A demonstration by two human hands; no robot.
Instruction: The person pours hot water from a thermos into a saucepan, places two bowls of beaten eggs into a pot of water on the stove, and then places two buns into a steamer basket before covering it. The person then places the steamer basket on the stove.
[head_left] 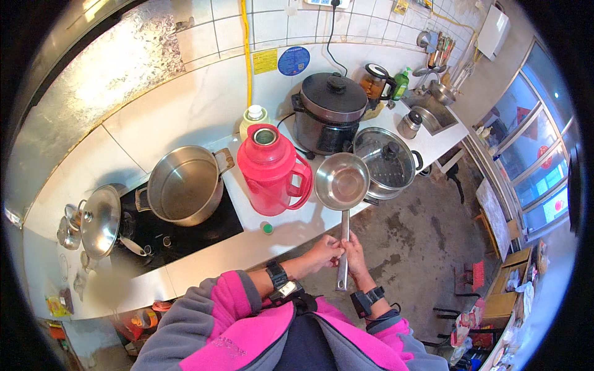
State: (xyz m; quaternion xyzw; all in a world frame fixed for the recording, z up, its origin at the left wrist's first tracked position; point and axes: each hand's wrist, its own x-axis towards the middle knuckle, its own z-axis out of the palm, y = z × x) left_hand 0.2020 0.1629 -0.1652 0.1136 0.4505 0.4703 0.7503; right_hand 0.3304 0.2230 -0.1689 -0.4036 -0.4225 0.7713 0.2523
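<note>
In front of me is a stainless steel water dipper [342, 183] with a long flat handle, its bowl beyond the counter's front edge. My right hand [354, 255] grips the handle from the right. My left hand [324, 252] is closed at the same handle from the left, fingertips touching it. Whether the bowl holds liquid, I cannot tell. Left of the bowl, a pink thermos flask [266, 170] stands upright with its mouth uncovered. A small green-topped stopper [266, 228] lies near the counter edge.
A large steel pot [185, 185] sits uncovered on the black cooktop [226, 226], a domed lid [100, 221] left of it. Behind the dipper are a black electric cooker [328, 114] and a glass-lidded pot [387, 159]. A sink [433, 114] lies far right.
</note>
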